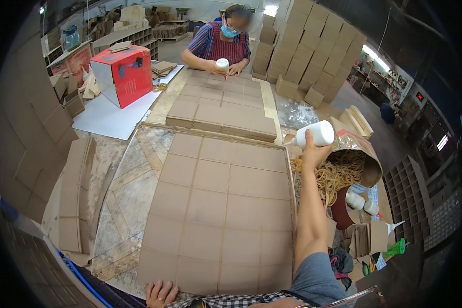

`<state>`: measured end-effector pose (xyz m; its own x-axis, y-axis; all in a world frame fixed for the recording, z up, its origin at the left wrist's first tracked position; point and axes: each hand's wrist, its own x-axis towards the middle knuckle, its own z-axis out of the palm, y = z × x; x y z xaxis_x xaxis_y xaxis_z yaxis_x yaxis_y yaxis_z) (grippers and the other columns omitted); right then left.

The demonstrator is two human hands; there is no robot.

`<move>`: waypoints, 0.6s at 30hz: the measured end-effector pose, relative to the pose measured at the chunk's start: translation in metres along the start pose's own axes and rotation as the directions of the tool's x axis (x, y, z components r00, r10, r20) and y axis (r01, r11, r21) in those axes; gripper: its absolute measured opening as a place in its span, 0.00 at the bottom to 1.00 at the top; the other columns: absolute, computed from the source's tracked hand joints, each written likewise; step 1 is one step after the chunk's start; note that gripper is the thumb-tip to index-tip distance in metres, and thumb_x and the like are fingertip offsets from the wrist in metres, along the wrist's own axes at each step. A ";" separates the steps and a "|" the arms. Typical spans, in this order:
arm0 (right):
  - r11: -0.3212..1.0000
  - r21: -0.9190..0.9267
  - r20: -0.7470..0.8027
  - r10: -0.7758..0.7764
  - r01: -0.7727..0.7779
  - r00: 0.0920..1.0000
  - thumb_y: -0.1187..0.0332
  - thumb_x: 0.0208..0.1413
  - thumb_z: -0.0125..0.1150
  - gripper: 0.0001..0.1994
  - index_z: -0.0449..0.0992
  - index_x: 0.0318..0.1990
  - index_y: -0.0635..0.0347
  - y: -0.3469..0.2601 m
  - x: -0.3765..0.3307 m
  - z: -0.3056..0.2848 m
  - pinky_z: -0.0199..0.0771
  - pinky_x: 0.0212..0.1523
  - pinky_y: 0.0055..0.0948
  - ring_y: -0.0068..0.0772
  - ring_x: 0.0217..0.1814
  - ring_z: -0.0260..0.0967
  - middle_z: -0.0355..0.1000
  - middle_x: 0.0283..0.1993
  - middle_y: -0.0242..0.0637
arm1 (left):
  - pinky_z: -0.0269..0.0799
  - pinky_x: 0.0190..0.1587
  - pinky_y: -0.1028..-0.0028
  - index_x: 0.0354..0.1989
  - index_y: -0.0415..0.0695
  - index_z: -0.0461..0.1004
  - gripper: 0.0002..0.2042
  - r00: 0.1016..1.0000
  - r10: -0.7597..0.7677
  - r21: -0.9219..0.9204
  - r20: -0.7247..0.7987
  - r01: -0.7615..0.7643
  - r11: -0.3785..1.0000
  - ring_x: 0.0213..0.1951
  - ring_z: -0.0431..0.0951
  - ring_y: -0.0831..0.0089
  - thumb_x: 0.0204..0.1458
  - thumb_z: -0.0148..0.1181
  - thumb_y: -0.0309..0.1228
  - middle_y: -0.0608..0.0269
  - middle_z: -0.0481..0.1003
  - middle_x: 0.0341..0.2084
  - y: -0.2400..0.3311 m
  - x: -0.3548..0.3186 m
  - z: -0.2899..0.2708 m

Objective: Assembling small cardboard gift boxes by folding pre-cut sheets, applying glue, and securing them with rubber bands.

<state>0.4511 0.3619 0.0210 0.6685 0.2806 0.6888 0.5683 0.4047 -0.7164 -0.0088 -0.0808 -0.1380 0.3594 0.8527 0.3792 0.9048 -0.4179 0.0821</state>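
My right hand (315,154) is wrapped round a white squeeze bottle (322,133), raised past the far right corner of the board sheet. The bottle is tilted, its nozzle pointing left. In front of me lies a large sheet of brown square board pieces (205,210), set edge to edge in rows with thin seams between them. My left hand (161,294) rests on the near left edge of this sheet, fingers laid out and nothing in them. Its palm is mostly out of the picture.
Opposite, a masked person (223,43) holds another white bottle (222,64) over a second stack of board pieces (220,110). A red and white box (122,74) stands left. To the right, a tipped sack spills rubber bands (339,169); nearby are scissors (368,268) and white bottles (355,200).
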 end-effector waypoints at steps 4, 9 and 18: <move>0.871 0.318 0.209 0.321 -0.374 0.924 0.58 0.49 0.68 0.29 0.63 0.54 0.61 -0.063 -0.018 -0.006 0.77 0.36 0.42 0.37 0.48 0.70 0.70 0.46 0.40 | 0.60 0.54 0.47 0.43 0.49 0.73 0.16 0.974 -0.060 -0.056 -0.217 0.049 0.997 0.47 0.72 0.56 0.42 0.60 0.34 0.63 0.75 0.41 -0.001 0.004 0.005; 0.557 0.403 0.510 0.522 -0.726 0.683 0.51 0.50 0.65 0.31 0.62 0.55 0.57 -0.119 -0.054 -0.029 0.80 0.26 0.37 0.35 0.45 0.72 0.69 0.46 0.40 | 0.63 0.51 0.53 0.41 0.46 0.75 0.19 0.917 -0.149 -0.175 -0.371 0.089 0.980 0.47 0.69 0.53 0.35 0.61 0.25 0.57 0.71 0.42 0.006 0.113 -0.077; 0.197 0.222 0.876 0.389 -0.955 0.284 0.41 0.54 0.53 0.34 0.59 0.60 0.56 -0.182 -0.175 -0.069 0.75 0.50 0.54 0.43 0.58 0.66 0.65 0.58 0.40 | 0.58 0.57 0.51 0.59 0.44 0.63 0.32 0.934 0.030 -0.253 -0.357 -0.128 0.959 0.61 0.59 0.46 0.41 0.65 0.31 0.46 0.62 0.58 0.041 0.272 -0.118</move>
<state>0.2642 0.1790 0.0232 -0.0092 0.9999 0.0144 -0.6327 0.0053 -0.7744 0.0988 0.0974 0.0772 0.2809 0.6715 0.6857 0.7640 -0.5889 0.2638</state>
